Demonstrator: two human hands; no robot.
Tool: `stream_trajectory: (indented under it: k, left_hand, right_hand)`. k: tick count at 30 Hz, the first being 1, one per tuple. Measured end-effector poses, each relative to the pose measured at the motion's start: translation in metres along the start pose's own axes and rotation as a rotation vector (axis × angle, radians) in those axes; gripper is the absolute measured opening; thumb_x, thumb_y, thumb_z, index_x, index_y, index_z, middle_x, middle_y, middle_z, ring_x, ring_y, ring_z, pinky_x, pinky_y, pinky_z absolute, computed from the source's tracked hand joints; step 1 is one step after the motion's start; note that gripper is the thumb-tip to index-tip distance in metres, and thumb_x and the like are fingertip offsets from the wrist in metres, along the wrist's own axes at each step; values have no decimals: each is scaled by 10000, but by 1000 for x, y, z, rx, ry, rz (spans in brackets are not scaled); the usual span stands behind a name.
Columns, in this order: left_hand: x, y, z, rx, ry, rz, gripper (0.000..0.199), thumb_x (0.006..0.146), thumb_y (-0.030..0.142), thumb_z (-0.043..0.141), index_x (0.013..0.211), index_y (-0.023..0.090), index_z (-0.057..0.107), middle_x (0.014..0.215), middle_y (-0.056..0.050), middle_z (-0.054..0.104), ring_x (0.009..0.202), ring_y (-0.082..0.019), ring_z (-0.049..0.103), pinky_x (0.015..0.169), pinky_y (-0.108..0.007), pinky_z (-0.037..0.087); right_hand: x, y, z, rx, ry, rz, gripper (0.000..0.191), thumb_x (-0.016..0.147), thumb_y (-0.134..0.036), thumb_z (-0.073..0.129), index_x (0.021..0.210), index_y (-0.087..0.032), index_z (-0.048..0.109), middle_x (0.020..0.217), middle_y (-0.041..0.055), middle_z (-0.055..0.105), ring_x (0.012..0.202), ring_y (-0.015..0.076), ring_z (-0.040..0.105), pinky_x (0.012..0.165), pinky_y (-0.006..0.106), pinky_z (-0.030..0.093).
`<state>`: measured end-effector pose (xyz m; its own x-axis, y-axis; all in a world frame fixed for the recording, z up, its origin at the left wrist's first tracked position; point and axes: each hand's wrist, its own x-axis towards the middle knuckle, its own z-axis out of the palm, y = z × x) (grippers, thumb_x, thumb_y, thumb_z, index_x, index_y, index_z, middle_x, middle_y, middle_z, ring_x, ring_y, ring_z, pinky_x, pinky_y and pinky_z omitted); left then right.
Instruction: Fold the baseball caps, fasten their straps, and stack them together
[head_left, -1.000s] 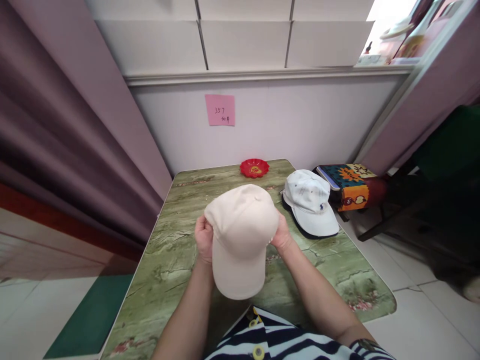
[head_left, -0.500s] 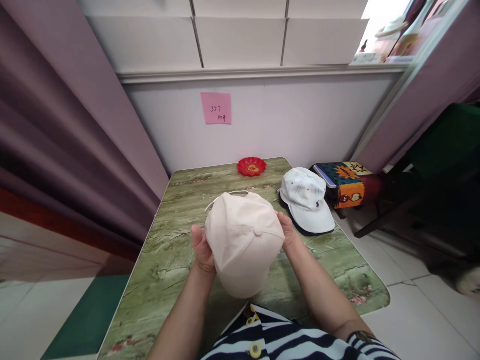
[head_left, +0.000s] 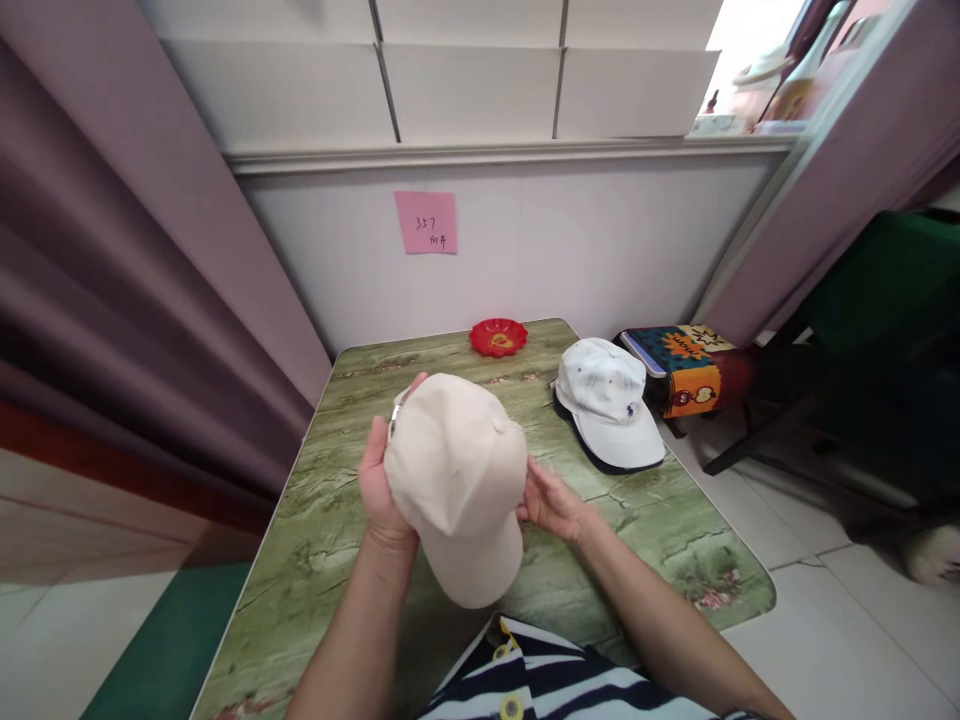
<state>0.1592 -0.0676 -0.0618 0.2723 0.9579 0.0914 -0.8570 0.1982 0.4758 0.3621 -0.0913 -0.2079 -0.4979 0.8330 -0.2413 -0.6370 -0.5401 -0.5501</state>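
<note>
A cream baseball cap (head_left: 459,470) is held above the table, crown up, its brim pointing down toward my body. My left hand (head_left: 384,487) grips the cap's left side near the back strap, thumb showing outside and some fingers hidden behind the cap. My right hand (head_left: 551,500) is at the cap's right edge, its fingertips partly hidden behind the fabric. To the right on the table lies a white cap (head_left: 601,385) with a small dark logo, resting on top of a dark cap (head_left: 600,460) that shows only along its edge.
A red scalloped dish (head_left: 498,338) sits at the far edge of the green wood-patterned table (head_left: 330,530). Beyond it, a pink note (head_left: 427,222) is stuck on the wall. A stool with a colourful cover (head_left: 694,385) stands off the table's right side; purple curtains hang on the left.
The cream cap has turned and tilted, moving slightly left, its back strap now on the left. My right hand has shifted lower along its edge; the left hand still holds it.
</note>
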Motion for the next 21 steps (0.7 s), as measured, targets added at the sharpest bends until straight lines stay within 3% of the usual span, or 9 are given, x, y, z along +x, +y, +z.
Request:
stream_trajectory:
  k: [3,7,12,17,21]
  left_hand:
    - [8,7,-16,-90,94,70,594,985,484,262,1480,180,385,1402,-99,548,1372,-266,411,1189,-442,187]
    - [18,10,-50,-205,185,111,599,1003,448,197,1450,125,431,1238,-127,665,1261,-246,544,1171,-417,241]
    - [21,6,-77,-199,118,10,506,1009,376,272,1384,154,529,1109,-107,724,1094,-223,662,1147,-396,305]
    - [14,-8,-102,1,263,-161,389,986,301,410,1337,297,577,1018,-20,758,973,-205,709,1085,-398,416]
    - [9,-26,-126,193,293,-267,429,909,435,561,1323,323,582,981,-41,765,989,-247,701,994,-437,497]
  right_hand:
    - [-13,26,-8,122,-14,47,395,800,-431,718,1067,-152,636,917,49,750,814,168,707,788,292,519]
    - [-16,34,1,328,133,-45,363,743,-303,752,1047,-131,654,928,67,761,904,213,705,921,372,495]
    - [-25,9,18,380,259,-223,372,730,-328,741,1055,-161,669,934,76,767,995,273,689,966,473,480]
    - [-46,-17,22,191,311,-323,416,713,-255,765,1107,-155,673,1001,78,763,929,254,712,915,414,528]
    - [-50,-30,16,45,480,-357,337,732,-304,764,1016,-131,711,925,76,772,800,222,722,795,341,564]
